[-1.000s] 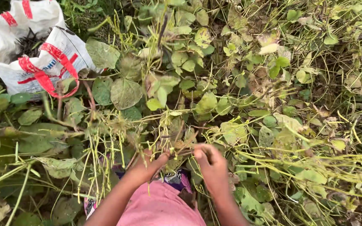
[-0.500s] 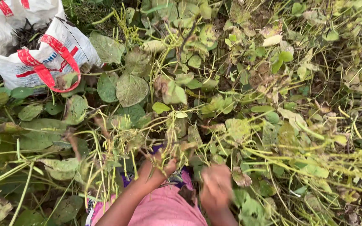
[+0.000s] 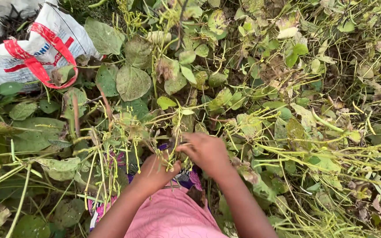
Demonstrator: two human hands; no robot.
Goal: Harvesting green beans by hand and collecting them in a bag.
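Where the thin green stems (image 3: 173,145) of the tangled bean plants meet just in front of us, we grip them: our left hand (image 3: 155,171) is closed around a bunch, and our right hand (image 3: 206,152) pinches the same bunch just beside it. Broad leaves (image 3: 132,81) lie beyond, and a white bag (image 3: 27,53) with red handles sits far left.

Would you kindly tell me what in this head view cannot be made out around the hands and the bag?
- Left hand: fingertips buried in stems and pods; its grip is unclear.
- Right hand: only its back shows; anything held is hidden.
- White bag: cut off by the top-left edge; dark contents too small to identify.
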